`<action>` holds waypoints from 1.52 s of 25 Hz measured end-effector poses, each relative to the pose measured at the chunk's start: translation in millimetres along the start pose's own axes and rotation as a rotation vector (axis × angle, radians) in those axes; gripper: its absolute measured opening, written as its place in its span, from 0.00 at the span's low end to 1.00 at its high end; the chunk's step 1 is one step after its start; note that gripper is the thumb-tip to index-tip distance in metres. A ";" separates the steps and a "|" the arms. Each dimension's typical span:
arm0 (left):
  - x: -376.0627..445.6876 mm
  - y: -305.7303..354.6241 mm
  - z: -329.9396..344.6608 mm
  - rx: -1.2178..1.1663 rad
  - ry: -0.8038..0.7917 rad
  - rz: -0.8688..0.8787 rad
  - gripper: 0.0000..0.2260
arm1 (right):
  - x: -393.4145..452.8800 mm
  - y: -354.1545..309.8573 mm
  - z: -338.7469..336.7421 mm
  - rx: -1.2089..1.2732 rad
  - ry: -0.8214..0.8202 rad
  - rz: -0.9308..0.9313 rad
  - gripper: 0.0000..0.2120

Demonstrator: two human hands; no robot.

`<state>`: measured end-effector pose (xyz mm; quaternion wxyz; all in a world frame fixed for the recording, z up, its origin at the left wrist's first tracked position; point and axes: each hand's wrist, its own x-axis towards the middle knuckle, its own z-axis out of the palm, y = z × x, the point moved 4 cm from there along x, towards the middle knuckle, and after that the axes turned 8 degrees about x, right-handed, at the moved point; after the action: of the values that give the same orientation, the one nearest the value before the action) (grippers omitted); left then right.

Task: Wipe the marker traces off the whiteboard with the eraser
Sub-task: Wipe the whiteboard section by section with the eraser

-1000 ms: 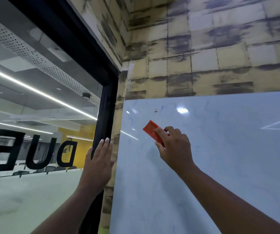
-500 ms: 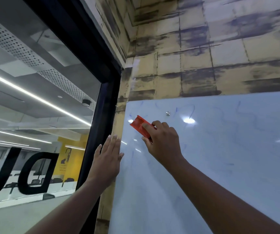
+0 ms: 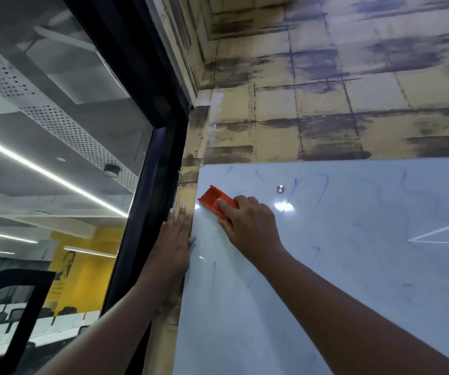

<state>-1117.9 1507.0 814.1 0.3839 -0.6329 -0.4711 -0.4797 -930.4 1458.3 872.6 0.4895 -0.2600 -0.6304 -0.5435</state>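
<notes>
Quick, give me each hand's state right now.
Left hand: open, flat against the wall strip at the whiteboard edge, holding nothing.
Right hand: closed on the red eraser.

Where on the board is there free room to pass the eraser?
Free: the whiteboard right of the right hand, past the metal stud, and below the forearm. Crowded: the top-left corner, where the eraser nears the left hand.
</notes>
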 end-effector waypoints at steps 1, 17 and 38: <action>2.5 -2.6 5.3 -0.056 0.022 0.000 0.25 | 0.3 -1.5 5.9 -0.005 0.012 -0.004 0.20; -7.0 -18.7 45.8 -0.171 0.424 0.093 0.22 | 31.9 -3.9 15.4 -0.183 0.199 0.087 0.21; -38.7 -16.4 52.1 -0.117 0.440 0.093 0.23 | -11.0 -22.5 12.5 -0.068 0.216 0.027 0.23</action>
<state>-1124.6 1551.4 764.4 0.4616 -0.5553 -0.3181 -0.6143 -949.6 1466.2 853.9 0.5527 -0.2247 -0.5515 -0.5830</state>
